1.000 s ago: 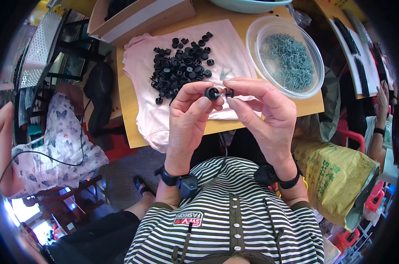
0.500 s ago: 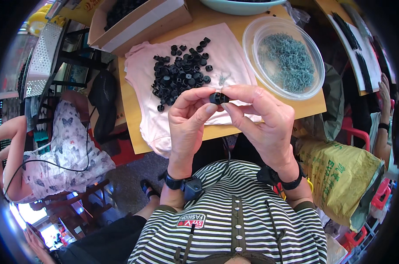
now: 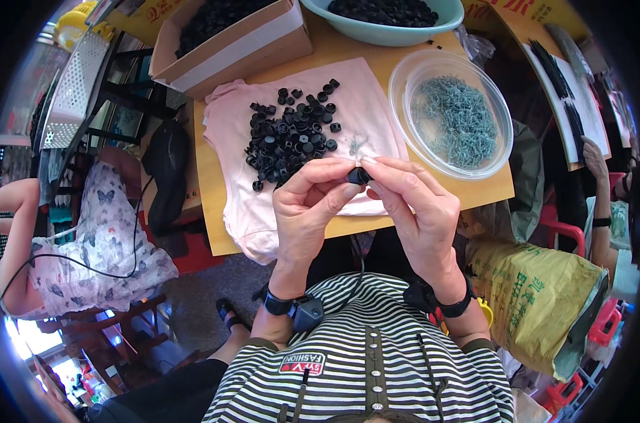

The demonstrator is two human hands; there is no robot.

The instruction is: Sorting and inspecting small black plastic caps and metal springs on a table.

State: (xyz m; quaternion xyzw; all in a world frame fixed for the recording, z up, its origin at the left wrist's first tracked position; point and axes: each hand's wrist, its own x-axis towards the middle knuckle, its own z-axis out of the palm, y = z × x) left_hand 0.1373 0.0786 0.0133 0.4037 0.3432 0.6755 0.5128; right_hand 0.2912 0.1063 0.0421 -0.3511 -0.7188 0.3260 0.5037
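My left hand (image 3: 311, 201) and my right hand (image 3: 420, 211) meet above the near side of a pink cloth (image 3: 244, 231). Between their fingertips is a small round black plastic cap (image 3: 358, 175). The left thumb and forefinger pinch one side of it, and the right fingertips close on the other. Whether the right fingers also hold some tiny piece, I cannot tell. Beyond lies a loose heap of similar black caps (image 3: 291, 137). A few tiny metal pieces (image 3: 357, 146) rest on the cloth just past my fingertips.
At the right, a clear round tub (image 3: 504, 144) holds many small grey metal pieces (image 3: 457, 116). A cardboard box (image 3: 242, 51) and a pale green basin (image 3: 383, 32), both with black parts, stand at the back. People sit at left and right. A yellow sack (image 3: 531, 303) is at my right.
The cap has turned between my fingers and now shows a smoother side. My hands have shifted slightly, and the whole view has moved a little.
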